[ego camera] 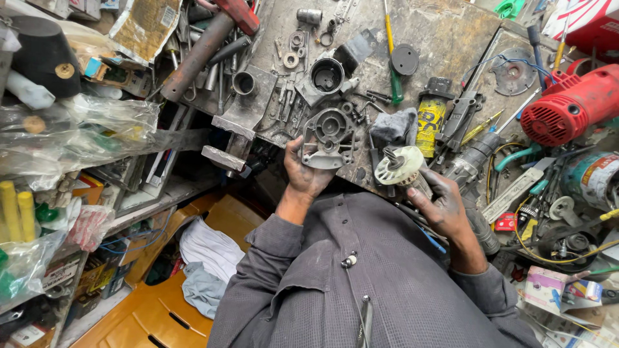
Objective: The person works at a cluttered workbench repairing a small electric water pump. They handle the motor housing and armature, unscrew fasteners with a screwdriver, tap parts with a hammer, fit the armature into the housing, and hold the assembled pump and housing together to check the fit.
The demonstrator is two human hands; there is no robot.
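My left hand grips a grey cast metal housing with a round bore, holding it at the front edge of the workbench. My right hand holds a motor armature by its body, with its cream plastic fan and spiral gear tip pointing toward the housing. The two parts sit a short gap apart. Both hands are dark with grease. A grey cloth lies just behind the fan.
The metal workbench is crowded with parts: another grey housing, a green screwdriver, a yellow tube, a black disc. A red power tool lies right. Shelves with plastic bags stand left.
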